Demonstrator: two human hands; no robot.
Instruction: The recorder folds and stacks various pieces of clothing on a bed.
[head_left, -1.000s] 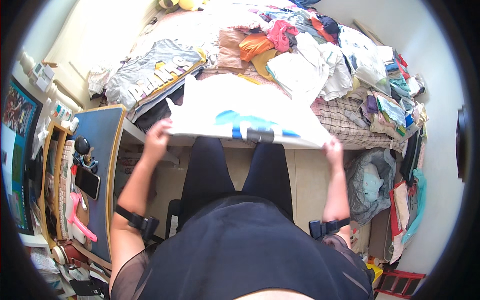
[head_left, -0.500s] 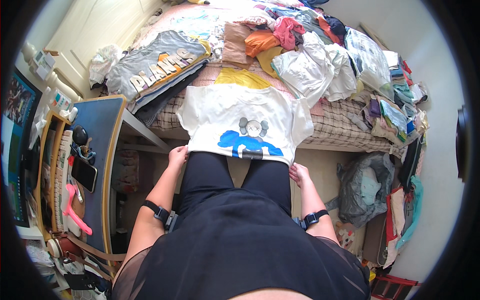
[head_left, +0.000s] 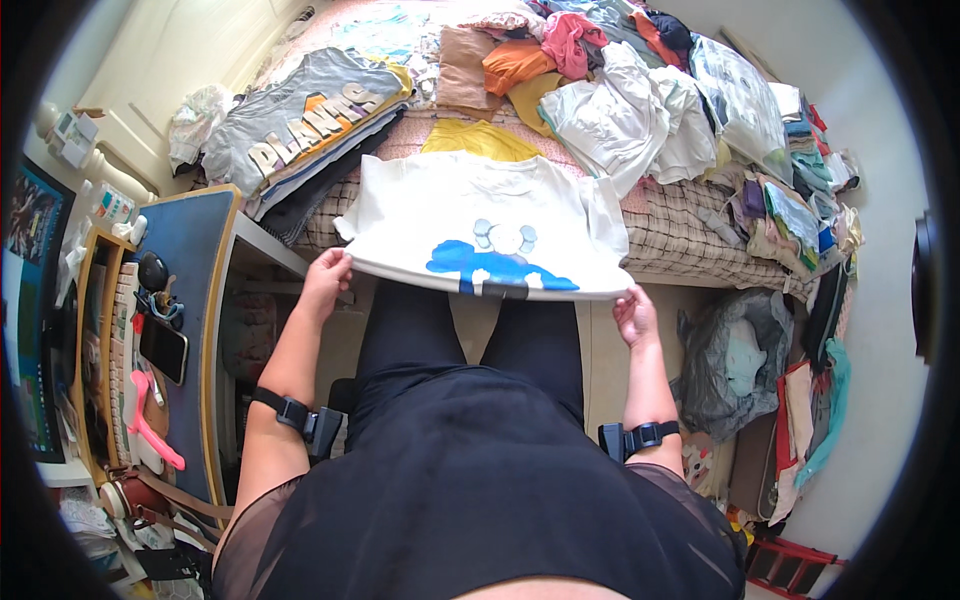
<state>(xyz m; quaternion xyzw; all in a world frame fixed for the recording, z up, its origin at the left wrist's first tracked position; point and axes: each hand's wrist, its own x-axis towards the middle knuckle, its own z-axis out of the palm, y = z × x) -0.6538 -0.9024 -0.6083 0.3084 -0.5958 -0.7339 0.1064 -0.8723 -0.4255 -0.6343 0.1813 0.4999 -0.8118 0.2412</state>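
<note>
A white T-shirt with a blue and grey cartoon print lies over the bed's near edge, its neckline away from me and its hem over my legs. My left hand pinches the hem's left corner. At the right corner, my right hand pinches the hem too, so the cloth is stretched between both hands and lifted off my thighs. Under the neckline, a yellow cloth shows on the bed.
Folded clothes with a grey shirt on top are stacked at the bed's left. A heap of loose clothes covers the far right. A desk with a phone stands left; a grey plastic bag sits on the right floor.
Both hands have moved outward and up, away from my legs. The shirt's hem has been lifted and pulled wider and tighter.
</note>
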